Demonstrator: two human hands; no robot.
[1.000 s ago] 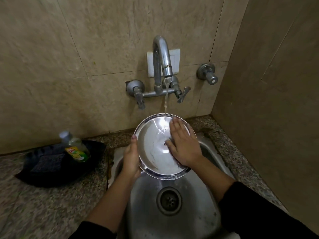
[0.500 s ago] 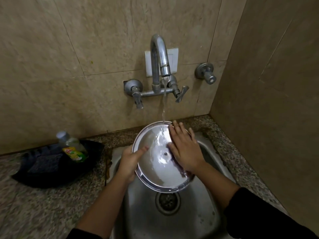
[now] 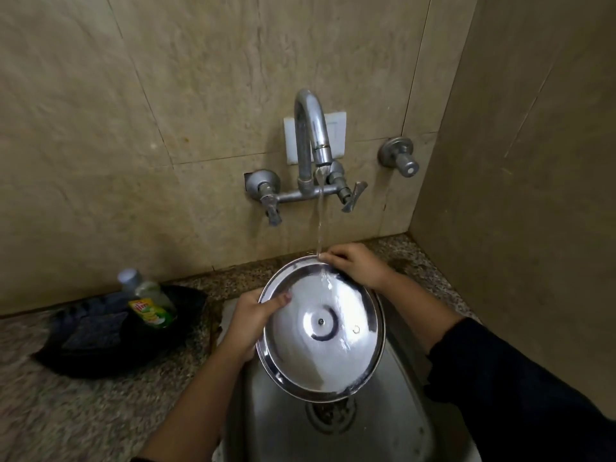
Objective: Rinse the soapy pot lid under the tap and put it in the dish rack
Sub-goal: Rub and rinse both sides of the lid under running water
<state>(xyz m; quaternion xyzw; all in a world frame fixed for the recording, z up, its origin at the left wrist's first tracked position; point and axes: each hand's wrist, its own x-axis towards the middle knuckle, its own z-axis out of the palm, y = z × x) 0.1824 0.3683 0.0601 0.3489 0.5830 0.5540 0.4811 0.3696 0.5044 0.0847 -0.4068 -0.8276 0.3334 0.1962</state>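
A round steel pot lid (image 3: 321, 331) is held over the steel sink (image 3: 276, 425), its inner side up and tilted toward me. Water runs from the chrome tap (image 3: 313, 141) onto the lid's far part and spreads across it. My left hand (image 3: 251, 323) grips the lid's left rim, thumb on the inner face. My right hand (image 3: 353, 265) holds the far rim with its fingers curled over the edge, beside the water stream. No dish rack is in view.
A black tray (image 3: 110, 348) on the granite counter (image 3: 66, 411) at the left holds a dish-soap bottle (image 3: 150, 301) and a dark scrubber (image 3: 93, 331). The drain (image 3: 330, 418) lies under the lid. Tiled walls close the back and the right side; a valve knob (image 3: 400, 158) sticks out.
My right hand slid off the lid's inner face to its far rim. The lid lowered and tilted more toward me, and water now runs across its bare middle.
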